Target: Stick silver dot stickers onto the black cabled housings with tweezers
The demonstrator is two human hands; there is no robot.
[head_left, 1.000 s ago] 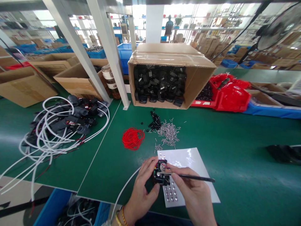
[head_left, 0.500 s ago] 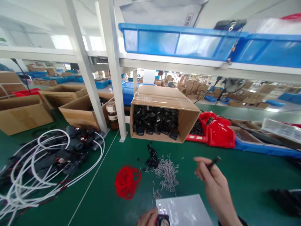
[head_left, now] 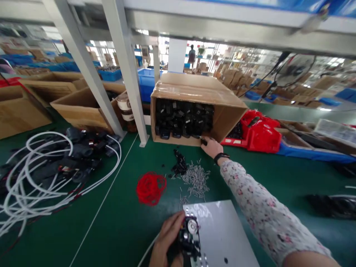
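My left hand [head_left: 167, 241] is closed round a black mechanical assembly [head_left: 189, 237] with a pale round disc and shiny metal bits. That assembly sits at the left edge of a white plate [head_left: 222, 230]. A white tube runs out below the hand. Stretched far forward, my right hand [head_left: 213, 147] is at the lower front edge of a cardboard box [head_left: 229, 115]. Its fingers are bent over a dark piece there, too hidden to name. Inside the box lie many black plastic parts [head_left: 183, 118].
On the green table lie a pile of small metal pins [head_left: 196, 180], small black pieces [head_left: 179, 163] and red rings [head_left: 150, 188]. Black parts with white tubes [head_left: 39, 178] spread at left. A metal post [head_left: 128, 66] rises beside the box; red bins [head_left: 263, 133] stand right.
My right hand has gone from above the right side of the table, where it held a dark slim tool, forward to the box. The view has tilted down, showing more of the black assembly.
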